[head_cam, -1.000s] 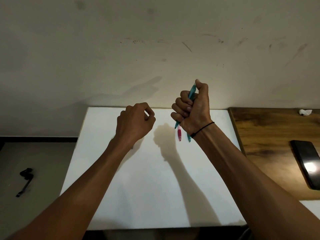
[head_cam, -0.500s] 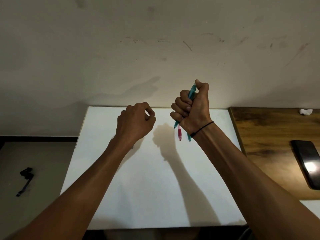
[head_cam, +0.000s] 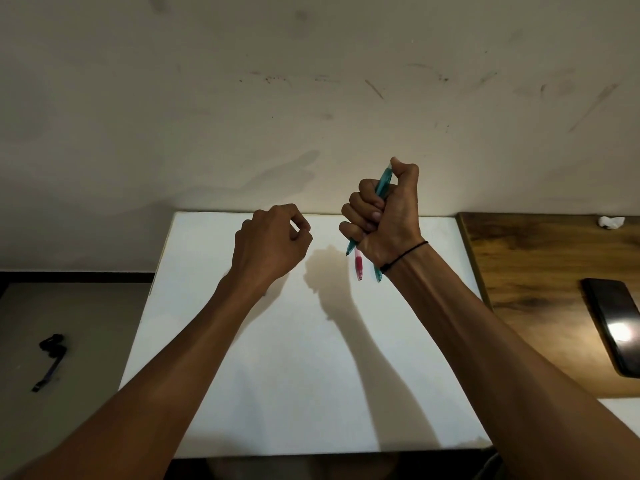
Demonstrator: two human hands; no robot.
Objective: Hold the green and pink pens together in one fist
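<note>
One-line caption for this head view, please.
Right hand grips teal and pink pens above a white table; left hand curled, empty.

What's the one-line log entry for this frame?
right hand: grips pens, teal and pink | left hand: curled, holds nothing | both raised over white board | phone on wooden table

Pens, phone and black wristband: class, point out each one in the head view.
pens (head_cam: 383,183), head view, teal barrel above the curled fingers.
phone (head_cam: 613,323), head view, middle of its dark screen.
black wristband (head_cam: 405,253), head view, cord across the right wrist.
</note>
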